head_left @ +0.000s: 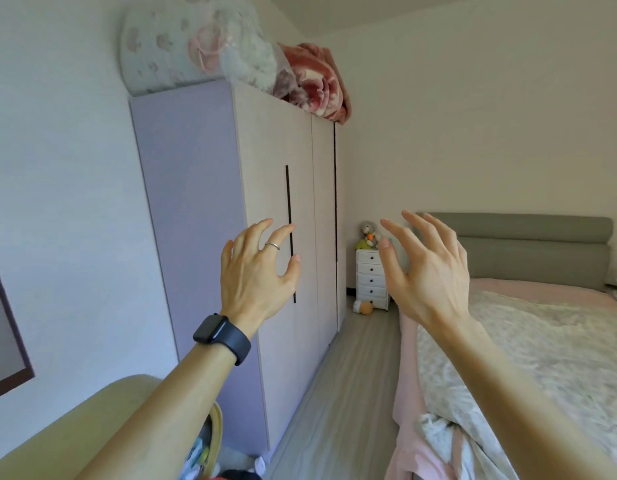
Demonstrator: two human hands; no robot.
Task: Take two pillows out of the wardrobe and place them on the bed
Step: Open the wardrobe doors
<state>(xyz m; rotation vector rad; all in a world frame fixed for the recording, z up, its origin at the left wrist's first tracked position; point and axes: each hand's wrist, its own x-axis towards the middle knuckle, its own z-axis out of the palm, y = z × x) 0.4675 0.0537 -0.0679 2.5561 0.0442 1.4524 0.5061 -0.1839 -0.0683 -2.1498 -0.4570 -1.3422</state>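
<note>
The tall pale wardrobe (272, 161) stands along the left wall with all its doors closed; thin black handles run down them. No pillows are in sight. My left hand (257, 271), with a ring and a dark watch, is raised in front of the nearest door handle (289, 202), fingers spread, holding nothing. My right hand (426, 268) is up beside it, also spread with nothing in it, in front of the bed's head end. The bed (542, 344) with a pink sheet and a pale patterned quilt lies to the right, below a grey headboard (542, 244).
Bagged bedding (196, 43) and a red blanket (317, 84) sit on top of the wardrobe. A white drawer unit (371, 278) with soft toys stands at the far end of the wood-floor aisle (345, 375). A yellow-green chair (75, 434) and a basket are at the lower left.
</note>
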